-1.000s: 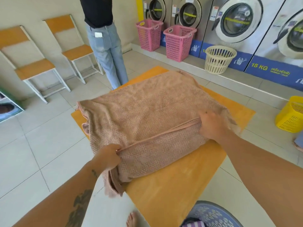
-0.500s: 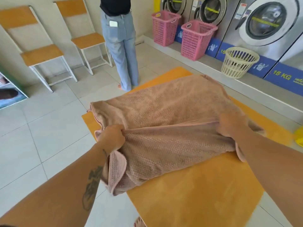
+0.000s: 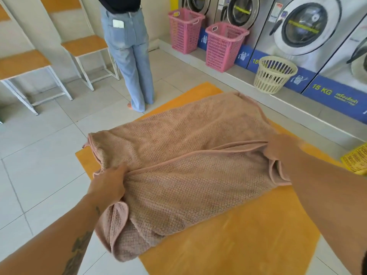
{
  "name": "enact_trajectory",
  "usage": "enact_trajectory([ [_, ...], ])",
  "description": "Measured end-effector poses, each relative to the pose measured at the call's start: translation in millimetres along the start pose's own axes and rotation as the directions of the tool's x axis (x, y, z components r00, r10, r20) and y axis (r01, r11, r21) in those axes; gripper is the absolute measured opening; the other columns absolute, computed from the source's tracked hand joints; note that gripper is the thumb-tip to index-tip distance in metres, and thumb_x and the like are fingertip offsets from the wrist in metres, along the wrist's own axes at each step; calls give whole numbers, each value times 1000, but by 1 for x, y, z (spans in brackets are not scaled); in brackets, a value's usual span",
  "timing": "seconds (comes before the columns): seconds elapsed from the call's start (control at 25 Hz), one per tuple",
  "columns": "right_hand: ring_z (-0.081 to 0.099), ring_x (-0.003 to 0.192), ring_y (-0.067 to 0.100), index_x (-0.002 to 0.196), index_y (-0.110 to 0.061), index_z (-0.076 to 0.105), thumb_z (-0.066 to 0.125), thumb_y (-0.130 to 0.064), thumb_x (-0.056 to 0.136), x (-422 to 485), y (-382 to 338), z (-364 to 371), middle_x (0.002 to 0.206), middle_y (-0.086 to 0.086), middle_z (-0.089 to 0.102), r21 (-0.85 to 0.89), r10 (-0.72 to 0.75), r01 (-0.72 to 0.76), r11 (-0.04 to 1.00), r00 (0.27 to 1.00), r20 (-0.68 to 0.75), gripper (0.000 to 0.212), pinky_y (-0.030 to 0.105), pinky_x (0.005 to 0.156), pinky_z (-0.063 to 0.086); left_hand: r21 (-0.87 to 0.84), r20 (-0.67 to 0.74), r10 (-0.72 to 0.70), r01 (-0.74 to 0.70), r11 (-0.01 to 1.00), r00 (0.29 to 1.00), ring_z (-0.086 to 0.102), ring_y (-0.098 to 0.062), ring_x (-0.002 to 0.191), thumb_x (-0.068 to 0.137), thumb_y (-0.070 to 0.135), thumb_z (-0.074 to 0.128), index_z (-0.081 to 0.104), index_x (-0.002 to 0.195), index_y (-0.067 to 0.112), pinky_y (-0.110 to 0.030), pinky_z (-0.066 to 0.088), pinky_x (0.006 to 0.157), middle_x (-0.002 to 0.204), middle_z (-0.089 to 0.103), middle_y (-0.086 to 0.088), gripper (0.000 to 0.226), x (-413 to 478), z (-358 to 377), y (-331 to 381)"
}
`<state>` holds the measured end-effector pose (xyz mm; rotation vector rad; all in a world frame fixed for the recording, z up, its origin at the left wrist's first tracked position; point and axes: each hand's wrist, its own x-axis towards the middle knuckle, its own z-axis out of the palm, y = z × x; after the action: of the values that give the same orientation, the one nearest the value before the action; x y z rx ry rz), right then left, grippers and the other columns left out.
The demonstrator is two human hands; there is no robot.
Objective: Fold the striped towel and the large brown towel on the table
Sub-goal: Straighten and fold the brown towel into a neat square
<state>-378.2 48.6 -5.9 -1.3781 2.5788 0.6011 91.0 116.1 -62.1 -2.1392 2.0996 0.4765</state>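
The large brown towel [image 3: 178,143] lies spread over the orange table [image 3: 248,235], with its near part doubled over so a hemmed edge runs across the middle. My left hand [image 3: 108,183] grips that edge at the towel's left side, where a loose corner hangs off the table. My right hand [image 3: 280,145] grips the same edge at the right side. The striped towel is not in view.
A person in jeans [image 3: 129,56] stands beyond the table's far left corner. Two pink baskets [image 3: 224,46], a cream basket [image 3: 275,74] and a yellow basket [image 3: 355,159] stand by the washing machines [image 3: 303,28]. Chairs [image 3: 85,46] line the left wall.
Both hands have carried the folded edge farther up across the towel. The camera has tilted up, and the basket near my feet has left the view.
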Motion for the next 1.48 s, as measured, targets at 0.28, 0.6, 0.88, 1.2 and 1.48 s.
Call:
enact_trajectory([
  [0.28, 58, 79, 27, 81, -14, 53, 54, -27, 93, -31, 23, 21, 80, 5, 56, 182, -228, 239, 954, 971, -78, 18, 39, 70, 53, 74, -197, 153, -141, 987, 968, 47, -23, 114, 91, 23, 48, 51, 125, 28, -47, 38, 102, 120, 47, 0, 34, -17, -13, 94],
  [0.6, 66, 95, 30, 121, -14, 60, 53, -37, 91, -26, 57, 45, 122, 11, 63, 253, -102, 107, 961, 994, -34, 38, 36, 67, 55, 15, 124, 496, -502, 865, 859, 20, -32, 146, 92, 25, 52, 29, 147, 32, -55, 23, 117, 156, 19, -2, 60, 6, 18, 251],
  [0.88, 65, 105, 30, 112, -15, 65, 56, -18, 92, 15, 37, -9, 113, 7, 66, 85, -122, 135, 987, 982, -142, 22, 36, 76, 51, 122, 460, 272, -363, 924, 845, -20, -38, 148, 86, 26, 54, -20, 151, 42, -72, 3, 112, 160, -30, -5, 101, 30, 31, 279],
  [1.2, 49, 115, 32, 129, -16, 57, 52, -17, 94, 88, 1, -68, 127, 13, 50, -259, -198, 92, 962, 884, -423, 35, 40, 89, 43, 133, 488, 284, -392, 910, 825, -15, -37, 149, 84, 14, 57, -20, 151, 43, -72, 17, 111, 159, -30, 0, 107, 47, 31, 282],
  [1.48, 45, 113, 32, 132, -15, 48, 65, -29, 82, 53, 15, -12, 129, 14, 44, -89, -222, 205, 975, 850, -478, 55, 44, 94, 39, 119, 407, 323, -400, 909, 855, -15, -35, 149, 81, 18, 60, -17, 152, 42, -71, 15, 113, 160, -27, -1, 108, 39, 33, 279],
])
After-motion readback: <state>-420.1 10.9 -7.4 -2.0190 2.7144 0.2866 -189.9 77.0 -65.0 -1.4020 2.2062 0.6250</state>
